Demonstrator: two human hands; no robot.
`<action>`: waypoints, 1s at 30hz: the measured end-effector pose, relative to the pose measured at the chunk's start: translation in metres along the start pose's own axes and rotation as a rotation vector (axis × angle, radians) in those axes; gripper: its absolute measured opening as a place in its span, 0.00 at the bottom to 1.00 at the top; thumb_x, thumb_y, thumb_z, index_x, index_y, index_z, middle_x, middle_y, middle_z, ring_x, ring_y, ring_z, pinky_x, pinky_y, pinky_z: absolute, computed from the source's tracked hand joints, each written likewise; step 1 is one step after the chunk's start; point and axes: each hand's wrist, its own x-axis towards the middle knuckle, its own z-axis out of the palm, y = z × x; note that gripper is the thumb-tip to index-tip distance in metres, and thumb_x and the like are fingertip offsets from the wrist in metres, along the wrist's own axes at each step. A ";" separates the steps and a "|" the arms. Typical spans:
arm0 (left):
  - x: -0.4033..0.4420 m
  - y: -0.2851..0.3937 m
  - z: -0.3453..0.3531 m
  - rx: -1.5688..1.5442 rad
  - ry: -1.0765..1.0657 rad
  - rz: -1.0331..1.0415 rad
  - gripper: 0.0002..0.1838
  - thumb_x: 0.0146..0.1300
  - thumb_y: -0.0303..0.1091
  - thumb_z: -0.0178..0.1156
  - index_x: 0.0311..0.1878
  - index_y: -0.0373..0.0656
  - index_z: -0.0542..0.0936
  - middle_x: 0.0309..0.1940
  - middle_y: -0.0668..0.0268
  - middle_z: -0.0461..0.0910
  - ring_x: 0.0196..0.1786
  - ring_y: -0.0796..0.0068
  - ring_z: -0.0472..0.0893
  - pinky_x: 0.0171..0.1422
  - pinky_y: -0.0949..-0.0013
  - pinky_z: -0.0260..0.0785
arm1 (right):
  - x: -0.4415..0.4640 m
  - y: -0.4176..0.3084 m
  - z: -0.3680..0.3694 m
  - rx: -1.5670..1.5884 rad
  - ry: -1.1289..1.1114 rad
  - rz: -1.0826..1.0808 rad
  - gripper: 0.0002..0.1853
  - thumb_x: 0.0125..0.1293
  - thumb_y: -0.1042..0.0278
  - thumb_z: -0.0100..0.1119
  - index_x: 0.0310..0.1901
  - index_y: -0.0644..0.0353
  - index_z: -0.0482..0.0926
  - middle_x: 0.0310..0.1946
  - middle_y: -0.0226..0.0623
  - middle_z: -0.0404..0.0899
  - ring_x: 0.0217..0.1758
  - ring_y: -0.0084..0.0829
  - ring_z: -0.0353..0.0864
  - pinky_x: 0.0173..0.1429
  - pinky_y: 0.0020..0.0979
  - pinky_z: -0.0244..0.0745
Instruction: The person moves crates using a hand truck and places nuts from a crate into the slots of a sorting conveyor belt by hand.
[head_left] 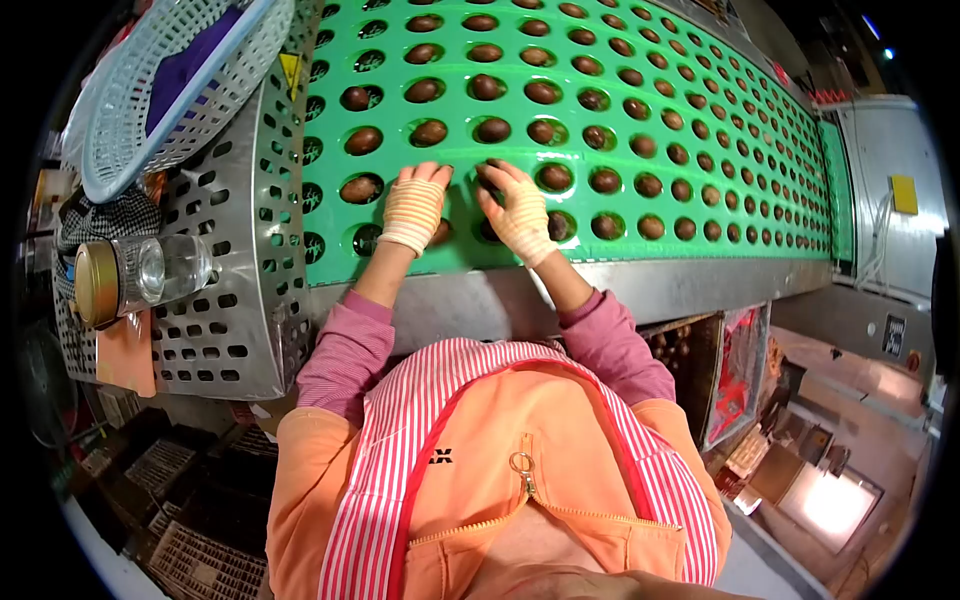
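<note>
Rows of brown, egg-shaped things (428,132) sit in the oval holes of a green tray surface (395,150) in front of me. My left hand (415,205), in a striped, pale fingerless wrap, reaches over the near rows. Its fingers bend down at one of the holes, and whatever is under the fingertips is hidden. Just to the right, my right hand (515,215), wrapped likewise, curls its thumb and fingers around a dark egg-shaped thing (484,178) at a hole. Most of that thing is covered by the fingers. Several holes along the left edge show only dark, wet-looking insides.
A metal ledge (450,300) runs along the near side. At left, a perforated metal panel (215,340) carries a clear jar with a gold lid (97,285). A pale blue basket (235,80) holds purple cloth (190,65). A crate of round brown things (680,350) stands below at right.
</note>
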 end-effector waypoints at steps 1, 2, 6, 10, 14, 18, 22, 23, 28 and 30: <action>0.000 0.006 0.004 0.079 0.025 0.111 0.18 0.51 0.33 0.65 0.48 0.50 0.79 0.46 0.66 0.76 0.51 0.60 0.75 0.53 0.55 0.72 | -0.014 -0.003 -0.016 -0.003 0.022 0.023 0.18 0.58 0.69 0.64 0.51 0.55 0.80 0.54 0.44 0.79 0.56 0.49 0.76 0.59 0.43 0.74; 0.001 0.010 0.001 0.140 -0.056 0.135 0.18 0.51 0.31 0.61 0.48 0.51 0.79 0.46 0.68 0.76 0.53 0.61 0.74 0.55 0.56 0.71 | -0.030 0.004 -0.027 -0.033 0.061 0.027 0.18 0.58 0.69 0.64 0.51 0.56 0.80 0.53 0.44 0.79 0.56 0.49 0.76 0.59 0.43 0.74; 0.035 0.018 -0.030 0.253 -0.362 0.078 0.12 0.59 0.30 0.56 0.45 0.52 0.84 0.43 0.57 0.83 0.47 0.52 0.82 0.52 0.53 0.75 | -0.097 0.010 -0.092 -0.090 0.228 0.173 0.16 0.60 0.70 0.64 0.50 0.58 0.82 0.53 0.46 0.81 0.56 0.46 0.79 0.61 0.39 0.74; 0.097 -0.074 -0.030 0.126 0.078 0.099 0.20 0.57 0.22 0.49 0.51 0.45 0.82 0.49 0.50 0.80 0.51 0.45 0.79 0.57 0.52 0.72 | -0.200 0.053 -0.148 -0.038 0.491 0.368 0.14 0.64 0.68 0.61 0.49 0.64 0.81 0.52 0.54 0.79 0.56 0.50 0.79 0.60 0.43 0.74; 0.125 -0.122 -0.029 0.165 -0.120 -0.078 0.21 0.58 0.29 0.54 0.56 0.46 0.79 0.50 0.51 0.80 0.52 0.46 0.79 0.56 0.51 0.73 | -0.321 0.067 -0.200 -0.251 0.660 0.801 0.16 0.63 0.65 0.62 0.51 0.63 0.81 0.53 0.45 0.81 0.57 0.41 0.80 0.65 0.35 0.70; 0.128 -0.159 -0.007 0.225 -0.123 -0.372 0.27 0.63 0.53 0.62 0.58 0.44 0.78 0.50 0.53 0.83 0.50 0.49 0.82 0.53 0.49 0.74 | -0.432 0.049 -0.232 -0.348 0.888 1.397 0.18 0.64 0.61 0.61 0.52 0.61 0.82 0.51 0.48 0.83 0.57 0.45 0.80 0.61 0.38 0.72; 0.135 -0.162 0.000 0.178 -0.159 -0.641 0.32 0.65 0.63 0.55 0.62 0.49 0.77 0.57 0.58 0.79 0.55 0.54 0.80 0.58 0.50 0.73 | -0.517 0.031 -0.241 -0.141 1.223 1.659 0.17 0.66 0.63 0.59 0.54 0.59 0.82 0.52 0.45 0.83 0.55 0.39 0.81 0.60 0.37 0.72; 0.144 -0.182 0.010 0.180 -0.227 -0.646 0.33 0.66 0.63 0.54 0.65 0.50 0.74 0.60 0.57 0.76 0.57 0.54 0.78 0.60 0.51 0.73 | -0.541 0.035 -0.237 -0.189 1.280 1.686 0.18 0.66 0.63 0.59 0.54 0.61 0.82 0.53 0.45 0.83 0.56 0.40 0.80 0.61 0.37 0.72; 0.132 -0.094 -0.001 0.312 -0.137 -0.479 0.35 0.66 0.59 0.55 0.70 0.48 0.69 0.65 0.53 0.72 0.62 0.51 0.76 0.65 0.51 0.71 | -0.575 0.053 -0.242 -0.272 1.134 1.654 0.21 0.64 0.59 0.58 0.54 0.62 0.81 0.52 0.50 0.82 0.57 0.46 0.81 0.61 0.37 0.72; 0.121 -0.065 0.003 0.273 -0.063 -0.316 0.36 0.64 0.56 0.59 0.69 0.46 0.69 0.67 0.52 0.68 0.64 0.50 0.73 0.68 0.52 0.67 | -0.566 0.063 -0.250 -0.333 0.855 1.664 0.22 0.63 0.58 0.58 0.56 0.60 0.80 0.55 0.49 0.80 0.58 0.49 0.78 0.63 0.40 0.72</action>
